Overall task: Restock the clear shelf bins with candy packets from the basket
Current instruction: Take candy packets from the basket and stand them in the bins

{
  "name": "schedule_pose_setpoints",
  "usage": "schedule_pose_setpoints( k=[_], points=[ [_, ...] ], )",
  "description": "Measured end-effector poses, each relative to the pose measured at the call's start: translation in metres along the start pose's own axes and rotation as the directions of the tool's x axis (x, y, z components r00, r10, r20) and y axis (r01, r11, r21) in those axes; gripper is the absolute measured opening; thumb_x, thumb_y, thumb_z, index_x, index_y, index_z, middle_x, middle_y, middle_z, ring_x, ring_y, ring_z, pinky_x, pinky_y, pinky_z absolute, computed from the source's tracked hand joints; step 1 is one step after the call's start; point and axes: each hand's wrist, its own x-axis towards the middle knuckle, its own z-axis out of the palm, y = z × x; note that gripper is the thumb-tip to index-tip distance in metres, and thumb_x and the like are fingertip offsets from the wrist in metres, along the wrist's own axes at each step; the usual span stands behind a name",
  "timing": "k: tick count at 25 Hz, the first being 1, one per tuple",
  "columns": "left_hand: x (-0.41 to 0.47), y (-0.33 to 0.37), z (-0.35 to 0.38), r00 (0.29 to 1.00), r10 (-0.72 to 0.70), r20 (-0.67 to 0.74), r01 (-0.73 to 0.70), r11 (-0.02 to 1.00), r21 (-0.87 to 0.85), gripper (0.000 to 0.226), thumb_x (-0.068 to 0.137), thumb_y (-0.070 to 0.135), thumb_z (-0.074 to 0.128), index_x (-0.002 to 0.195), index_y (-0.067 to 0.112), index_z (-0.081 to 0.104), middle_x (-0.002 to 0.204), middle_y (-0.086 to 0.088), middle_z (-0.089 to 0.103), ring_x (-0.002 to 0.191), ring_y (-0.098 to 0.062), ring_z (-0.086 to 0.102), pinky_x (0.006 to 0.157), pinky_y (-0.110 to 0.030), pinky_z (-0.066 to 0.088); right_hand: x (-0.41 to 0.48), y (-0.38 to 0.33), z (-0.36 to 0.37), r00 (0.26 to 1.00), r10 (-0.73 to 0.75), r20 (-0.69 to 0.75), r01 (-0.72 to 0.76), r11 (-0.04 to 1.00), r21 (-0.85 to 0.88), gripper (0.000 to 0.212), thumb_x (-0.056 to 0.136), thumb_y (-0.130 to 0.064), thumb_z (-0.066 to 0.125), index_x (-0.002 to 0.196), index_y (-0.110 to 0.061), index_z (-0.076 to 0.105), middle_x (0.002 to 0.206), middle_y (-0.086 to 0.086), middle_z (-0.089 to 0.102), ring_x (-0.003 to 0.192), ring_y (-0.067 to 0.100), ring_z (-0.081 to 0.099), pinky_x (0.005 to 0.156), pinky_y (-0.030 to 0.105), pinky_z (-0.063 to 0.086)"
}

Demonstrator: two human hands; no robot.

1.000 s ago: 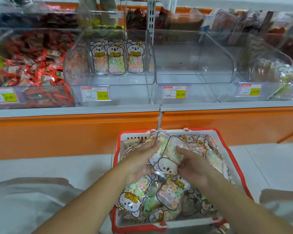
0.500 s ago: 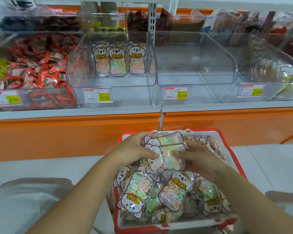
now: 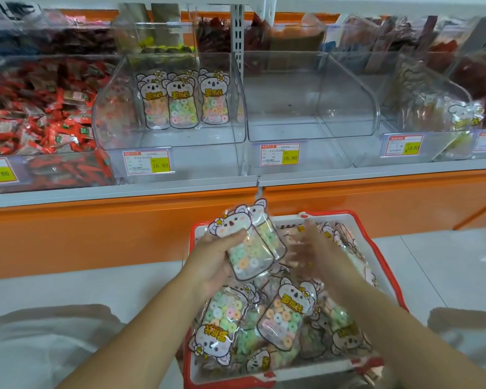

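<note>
A red and white basket (image 3: 387, 265) on the floor holds several koala-shaped candy packets (image 3: 281, 318) of pastel rings. My left hand (image 3: 213, 259) is shut on two stacked candy packets (image 3: 250, 248), lifted just above the basket's far left corner. My right hand (image 3: 312, 254) hovers blurred over the basket beside them, fingers spread, holding nothing. On the shelf a clear bin (image 3: 118, 108) has three packets (image 3: 180, 102) standing upright at its back. The clear bin (image 3: 357, 88) to its right is empty.
A bin of red wrapped sweets (image 3: 40, 113) stands at far left. Another bin with koala packets (image 3: 458, 113) sits at right. Price tags (image 3: 148, 162) hang on the bin fronts. An orange shelf base (image 3: 96, 228) runs below. My knees show at both lower corners.
My left hand has lifted the two packets up and to the left out of the pile. My right hand has let go of them and moved back over the basket.
</note>
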Motion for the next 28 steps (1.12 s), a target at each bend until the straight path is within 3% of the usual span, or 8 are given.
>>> schedule_pose_setpoints(
  k=[2,4,7,9,14,19,24,28],
  points=[
    [0.000,0.001,-0.005,0.999,-0.032,-0.016,0.032,0.999,0.018,0.062,0.078,0.018,0.076,0.130,-0.001,0.047,0.112,-0.019,0.071,0.102,-0.033,0.069,0.085,-0.047,0.057,0.015,-0.003,-0.027,0.958,-0.178,-0.225,0.060,0.891,-0.451,0.040,0.100,-0.041,0.045,0.119,-0.010,0.061,0.114,0.012,0.066,0.098,0.027,0.063,0.091,0.042,0.050],
    [-0.002,0.000,-0.003,0.997,-0.071,-0.023,0.072,0.997,0.024,0.053,0.085,0.020,0.072,0.129,0.004,0.048,0.110,-0.016,0.072,0.097,-0.031,0.071,0.078,-0.046,0.059,0.027,0.005,-0.036,0.972,-0.187,-0.140,0.020,0.666,-0.746,0.044,0.095,-0.040,0.054,0.132,-0.016,0.053,0.132,0.011,0.055,0.111,0.027,0.056,0.093,0.036,0.045],
    [-0.002,-0.004,-0.006,0.994,-0.090,-0.066,0.091,0.996,0.012,0.051,0.086,0.019,0.072,0.129,0.008,0.048,0.111,-0.014,0.072,0.095,-0.030,0.072,0.076,-0.045,0.060,0.041,0.028,-0.025,0.991,-0.111,-0.072,-0.041,0.260,-0.965,0.075,0.082,-0.064,0.057,0.142,-0.021,0.040,0.145,0.008,0.041,0.137,0.031,0.032,0.110,0.042,0.029],
    [-0.001,-0.004,-0.011,0.993,-0.092,-0.077,0.093,0.996,0.015,0.052,0.084,0.023,0.074,0.128,0.011,0.050,0.114,-0.012,0.071,0.098,-0.031,0.071,0.085,-0.050,0.057,0.044,0.031,-0.022,0.984,-0.142,-0.106,-0.078,0.191,-0.978,0.079,0.077,-0.070,0.059,0.138,-0.021,0.043,0.143,0.006,0.040,0.139,0.031,0.027,0.111,0.044,0.027],
    [-0.002,-0.004,-0.014,0.992,-0.086,-0.090,0.091,0.995,0.045,0.051,0.082,0.026,0.076,0.124,0.014,0.050,0.117,-0.010,0.070,0.106,-0.032,0.068,0.098,-0.058,0.047,0.037,0.022,-0.022,0.952,-0.292,-0.094,0.084,0.543,-0.836,0.043,0.076,-0.041,0.077,0.103,-0.026,0.046,0.109,-0.003,0.057,0.098,0.020,0.056,0.075,0.030,0.046],
    [-0.002,-0.001,-0.015,0.997,-0.054,-0.062,0.060,0.994,0.091,0.099,0.055,0.044,0.091,0.136,0.021,0.038,0.134,-0.006,0.059,0.124,-0.031,0.055,0.107,-0.059,0.036,0.026,-0.007,-0.040,0.989,-0.150,-0.007,0.143,0.953,-0.266,0.037,0.080,-0.009,0.076,0.107,-0.028,0.059,0.112,0.003,0.058,0.086,0.026,0.064,0.059,0.034,0.052],
    [-0.006,0.003,-0.012,0.990,-0.131,-0.056,0.133,0.990,0.037,0.048,0.092,0.031,0.063,0.133,0.008,0.052,0.112,-0.013,0.072,0.102,-0.029,0.070,0.083,-0.044,0.058,0.011,-0.027,-0.049,0.970,-0.227,0.092,0.230,0.973,-0.018,0.050,0.066,-0.006,0.084,0.108,-0.021,0.059,0.107,0.006,0.067,0.093,0.025,0.067,0.081,0.038,0.055],
    [-0.014,0.013,-0.005,0.985,-0.164,0.050,0.159,0.984,0.083,0.048,0.091,0.046,0.057,0.126,0.014,0.063,0.114,-0.012,0.071,0.105,-0.028,0.069,0.082,-0.041,0.057,0.001,-0.037,-0.040,0.945,-0.248,0.213,0.248,0.968,0.025,0.053,0.056,-0.021,0.083,0.107,-0.023,0.067,0.077,0.005,0.056,0.071,0.013,0.061,0.077,0.032,0.049]
  ],
)
